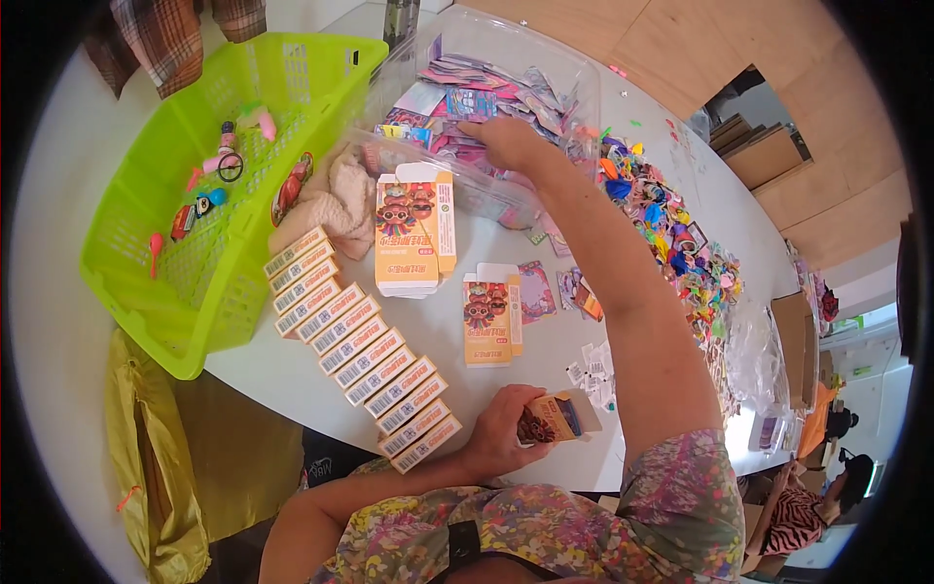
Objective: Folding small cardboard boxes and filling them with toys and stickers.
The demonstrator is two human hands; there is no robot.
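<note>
My left hand (501,428) is wrapped round a small orange cardboard box (559,420) near the table's front edge. Its top flap stands open toward the right. My right arm stretches across the table, and my right hand (508,146) reaches into a clear plastic bin (574,73) heaped with colourful cards and packets (472,105). One finger is stretched out over the cards; the other fingers are partly hidden, and I see nothing gripped. Between my hands lie a flat orange box (488,319) and a larger orange stack of boxes (413,234).
A stepped row of small boxes (358,350) runs along the left. Behind it a green basket (126,263) holds a few toys, beside a pinkish cloth (336,204). Heaped small colourful trinkets (681,253) cover the right side. White labels (592,375) lie near my right arm.
</note>
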